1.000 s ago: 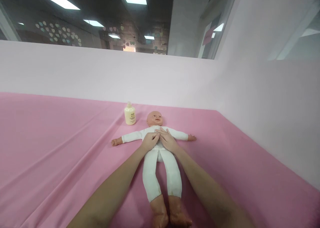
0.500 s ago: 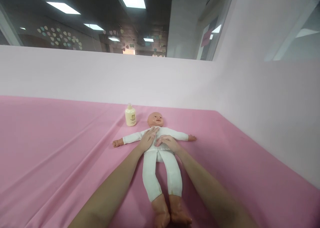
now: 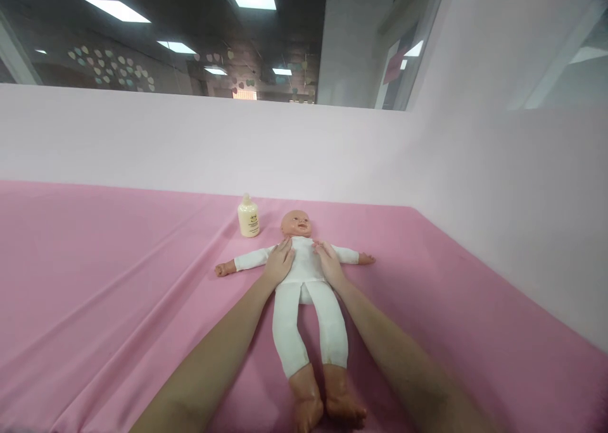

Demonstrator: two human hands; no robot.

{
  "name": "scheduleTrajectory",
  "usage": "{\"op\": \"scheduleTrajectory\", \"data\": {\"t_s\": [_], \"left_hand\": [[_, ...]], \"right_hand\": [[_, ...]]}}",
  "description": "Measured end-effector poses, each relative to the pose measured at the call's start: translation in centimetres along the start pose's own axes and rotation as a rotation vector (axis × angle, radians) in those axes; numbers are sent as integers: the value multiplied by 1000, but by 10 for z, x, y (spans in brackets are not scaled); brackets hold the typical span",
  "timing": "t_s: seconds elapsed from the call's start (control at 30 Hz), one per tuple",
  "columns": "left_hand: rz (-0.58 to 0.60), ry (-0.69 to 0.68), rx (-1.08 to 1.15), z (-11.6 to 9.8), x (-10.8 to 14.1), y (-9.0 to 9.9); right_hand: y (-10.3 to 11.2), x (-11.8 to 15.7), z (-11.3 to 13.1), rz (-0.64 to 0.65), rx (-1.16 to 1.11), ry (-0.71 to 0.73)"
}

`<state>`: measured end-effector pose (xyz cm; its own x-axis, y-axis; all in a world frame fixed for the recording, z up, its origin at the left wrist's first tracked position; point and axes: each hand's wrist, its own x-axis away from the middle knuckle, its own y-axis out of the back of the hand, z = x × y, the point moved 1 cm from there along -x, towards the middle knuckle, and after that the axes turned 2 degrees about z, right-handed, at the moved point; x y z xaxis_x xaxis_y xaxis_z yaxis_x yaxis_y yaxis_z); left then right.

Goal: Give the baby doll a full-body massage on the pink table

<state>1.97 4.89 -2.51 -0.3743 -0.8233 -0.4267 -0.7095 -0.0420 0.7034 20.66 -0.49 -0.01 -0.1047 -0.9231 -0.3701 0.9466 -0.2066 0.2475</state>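
Observation:
A baby doll (image 3: 304, 265) in a white suit lies on its back, arms spread wide and bare feet toward me. My left hand (image 3: 280, 262) rests flat along the left side of its chest, fingers stretched toward the shoulder. On the opposite side of the chest lies my right hand (image 3: 329, 262), fingers also extended and reaching to the other shoulder. Both palms touch the white cloth, and nothing is held in either hand. Just left of the doll's head stands a pale yellow bottle (image 3: 249, 220) with dark print.
A pink cloth (image 3: 118, 281) with long folds at left covers the surface under the doll. White walls (image 3: 204, 142) rise behind and on the right. Above the back wall a window (image 3: 166, 72) shows ceiling lights and heart-shaped stickers.
My right hand has moved from the middle of the doll's chest out to its right side and up toward the shoulder. My left hand has shifted slightly outward to the left.

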Motion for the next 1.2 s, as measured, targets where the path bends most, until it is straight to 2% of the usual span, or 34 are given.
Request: {"op": "scheduleTrajectory", "data": {"t_s": [0.07, 0.23, 0.37, 0.5, 0.63, 0.77, 0.83, 0.9, 1.0, 1.1, 1.2], "left_hand": [[70, -44, 24, -3, 0, 2], [188, -167, 170, -15, 2, 11], [220, -168, 472, -26, 2, 15], [204, -9, 774, -31, 1, 15], [94, 88, 761, -28, 0, 13], [12, 112, 700, -23, 0, 12], [-13, 124, 665, -21, 1, 12], [-24, 136, 630, -20, 1, 13], [-35, 87, 517, -21, 2, 15], [-21, -58, 355, -23, 3, 16], [81, -130, 253, -22, 2, 15]], "right_hand": [[-5, 0, 0, 10, 79, 50], [-12, -1, 0, 163, 447, 83], [-8, -7, -3, 216, 488, 116], [-4, -8, -1, 297, 423, 131], [0, -7, 9, 346, 234, 145], [4, -7, 10, 199, -2, 45], [7, -7, 8, 134, -51, -8], [9, -5, 9, 124, -75, -37], [9, 1, 19, 254, -116, -48], [4, 11, 37, 511, -162, -37], [0, 18, 50, 745, -253, -84]]}}
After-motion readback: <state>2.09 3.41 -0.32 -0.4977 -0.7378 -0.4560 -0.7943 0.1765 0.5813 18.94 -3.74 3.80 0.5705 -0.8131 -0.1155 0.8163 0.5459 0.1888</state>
